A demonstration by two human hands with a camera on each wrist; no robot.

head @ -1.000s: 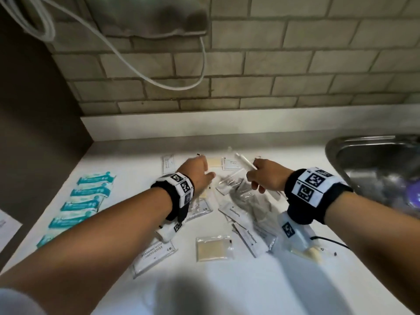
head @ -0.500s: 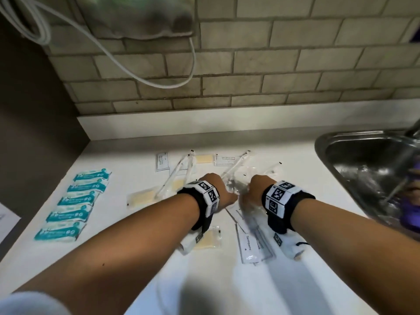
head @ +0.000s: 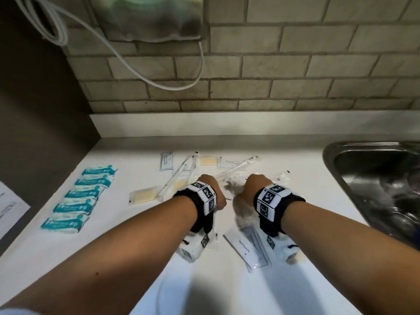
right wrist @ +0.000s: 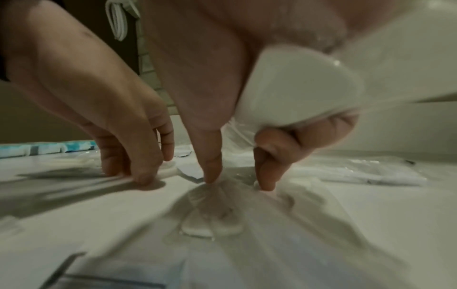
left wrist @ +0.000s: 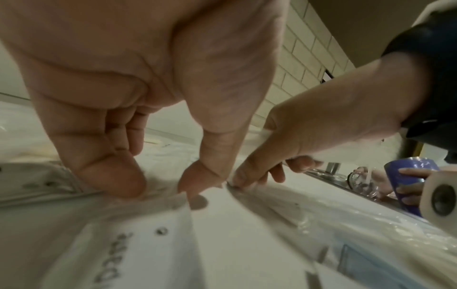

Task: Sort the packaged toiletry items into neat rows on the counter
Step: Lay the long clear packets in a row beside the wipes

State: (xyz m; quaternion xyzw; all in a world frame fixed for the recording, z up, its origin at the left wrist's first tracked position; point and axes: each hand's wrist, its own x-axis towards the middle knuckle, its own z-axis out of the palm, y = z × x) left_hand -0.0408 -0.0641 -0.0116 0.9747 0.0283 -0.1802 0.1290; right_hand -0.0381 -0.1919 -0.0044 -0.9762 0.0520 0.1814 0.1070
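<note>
Both hands are down on a heap of clear packets in the middle of the white counter (head: pixel 227 292). My left hand (head: pixel 211 189) (left wrist: pixel 158 187) pinches the edge of a clear packet (left wrist: pixel 86 195) with thumb and fingertips. My right hand (head: pixel 250 187) (right wrist: pixel 237 183) curls its fingers round a white wrapped item (right wrist: pixel 296 88) in the palm. Its thumb and forefinger press on a clear packet of white pads (right wrist: pixel 212 221). A toothpaste packet (head: pixel 244 246) lies under the right wrist. Several teal packets (head: pixel 79 196) form a neat column at the left.
Yellow soap sachets (head: pixel 143 197), wrapped toothbrushes (head: pixel 181 178) and small white sachets (head: pixel 166 161) lie scattered behind the hands. A steel sink (head: pixel 375 189) is at the right, where another person's hand holds a purple cup (left wrist: pixel 408 181). A brick wall bounds the back.
The right hand has let go of the wrapped toothbrush, which now lies at the back. Both hands have drawn closer together and dropped onto the heap of packets.
</note>
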